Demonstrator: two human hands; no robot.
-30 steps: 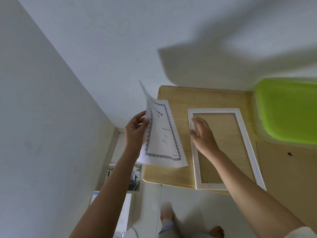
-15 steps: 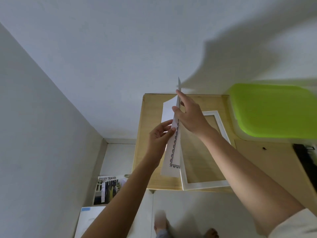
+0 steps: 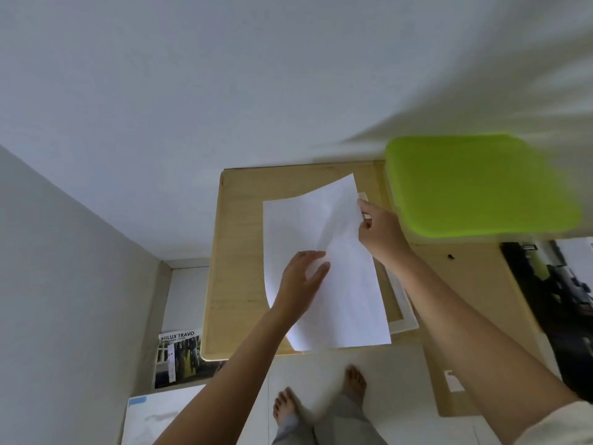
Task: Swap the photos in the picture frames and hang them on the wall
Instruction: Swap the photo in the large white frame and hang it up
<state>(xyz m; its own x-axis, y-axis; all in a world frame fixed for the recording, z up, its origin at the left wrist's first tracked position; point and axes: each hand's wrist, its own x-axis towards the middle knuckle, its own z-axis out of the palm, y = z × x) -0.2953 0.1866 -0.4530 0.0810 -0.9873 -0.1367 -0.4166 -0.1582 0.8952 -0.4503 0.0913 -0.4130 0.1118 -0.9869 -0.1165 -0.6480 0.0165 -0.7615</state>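
Sheet of white paper, blank side up, lay across the pale wooden table in the head view, its far left corner curling up a little off the surface. It covered most of the white picture frame, of which only the near right corner and a sliver by the far right edge of the paper showed. The person's right hand pinched the sheet's right edge near the far corner, thumb and fingers closed on the paper. The left hand was over the sheet's left half with its fingers spread and loose, grasping nothing; it was blurred, and I could not tell whether the fingertips pressed on the paper or were just above it. A bright green lid sat on the table just beside the sheet, against the white wall. Down on the floor, a magazine leaned near the table's left side, and the person's bare feet stood by the near edge.
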